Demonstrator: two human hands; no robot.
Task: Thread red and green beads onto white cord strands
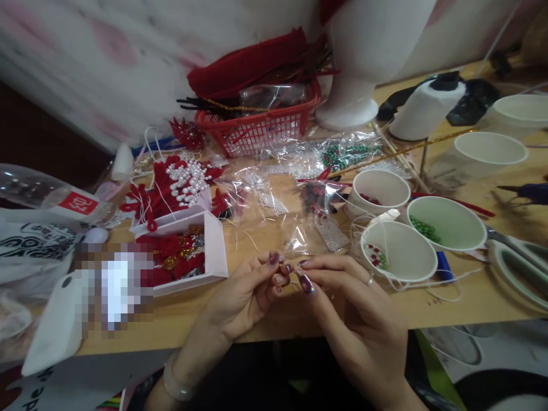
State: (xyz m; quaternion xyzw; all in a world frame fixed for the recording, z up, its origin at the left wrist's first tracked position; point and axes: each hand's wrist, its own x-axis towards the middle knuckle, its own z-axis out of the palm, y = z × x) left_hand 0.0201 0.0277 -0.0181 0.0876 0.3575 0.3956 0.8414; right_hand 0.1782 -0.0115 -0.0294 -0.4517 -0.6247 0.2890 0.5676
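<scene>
Both hands meet above the table's front edge, their fingertips almost touching. My left hand (252,291) is closed in a pinch, the fingers curled in; whatever lies between them is too small to name. Thumb and forefinger of my right hand (355,308) also pinch together, on something tiny I cannot make out. Just right of the right hand stands a white paper cup (411,262) with red, white and green beads (377,257) at its bottom. Left of the left hand is a pink-white box (216,245) of red and gold ornaments.
Behind lie clear plastic bags (295,234) with beads, and a red basket (261,131). More cups, one with green beads (423,228), stand at right near scissors (509,242) and a blue spool (444,266). A plastic bottle (55,197) and a white phone-like object (60,319) are at left.
</scene>
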